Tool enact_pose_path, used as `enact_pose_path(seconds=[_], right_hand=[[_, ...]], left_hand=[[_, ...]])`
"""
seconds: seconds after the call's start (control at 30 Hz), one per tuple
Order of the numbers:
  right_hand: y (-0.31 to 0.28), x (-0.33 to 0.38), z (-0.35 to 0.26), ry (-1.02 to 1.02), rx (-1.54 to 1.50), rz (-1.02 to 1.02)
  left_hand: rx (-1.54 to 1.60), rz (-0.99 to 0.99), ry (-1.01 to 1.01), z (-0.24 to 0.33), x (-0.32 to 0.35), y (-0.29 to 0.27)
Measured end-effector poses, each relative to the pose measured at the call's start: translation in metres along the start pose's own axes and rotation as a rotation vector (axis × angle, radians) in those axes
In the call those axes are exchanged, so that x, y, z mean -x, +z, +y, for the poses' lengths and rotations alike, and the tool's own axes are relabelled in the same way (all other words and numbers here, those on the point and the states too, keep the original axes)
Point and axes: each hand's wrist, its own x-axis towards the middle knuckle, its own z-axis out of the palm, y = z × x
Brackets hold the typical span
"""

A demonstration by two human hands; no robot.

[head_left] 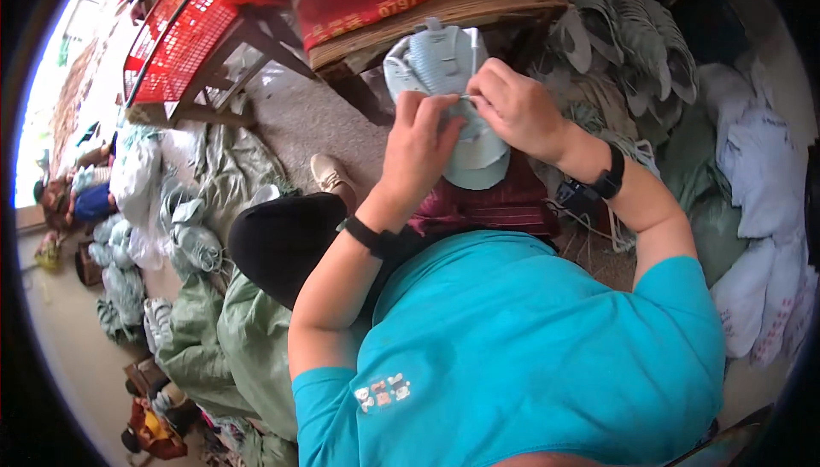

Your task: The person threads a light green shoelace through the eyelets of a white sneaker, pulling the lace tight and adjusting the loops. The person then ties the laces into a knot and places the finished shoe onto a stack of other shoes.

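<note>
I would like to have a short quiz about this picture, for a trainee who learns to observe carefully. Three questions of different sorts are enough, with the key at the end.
1. Choose one. What is at the fingertips of the left hand and the right hand?
A) a green sack
B) a pale blue shoe upper
C) a white bag
2. True or false? The person's right wrist is bare.
3. Fill in the colour: the plastic basket at the picture's upper left is ____.

Key:
1. B
2. False; it wears a black band.
3. red
</note>
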Motion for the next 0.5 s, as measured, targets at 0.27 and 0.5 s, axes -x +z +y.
enact_pose_path(seconds=[0.27, 0.5], right_hand=[[-0.006, -0.003, 0.01, -0.274, 0.167, 0.013], [-0.008, -0.013, 0.022, -0.236, 0.078, -0.165]], left_hand=[[0.024, -0.062, -0.028, 0.001, -0.002, 0.002], [-0.005, -0.008, -0.004, 0.001, -0.003, 0.009]])
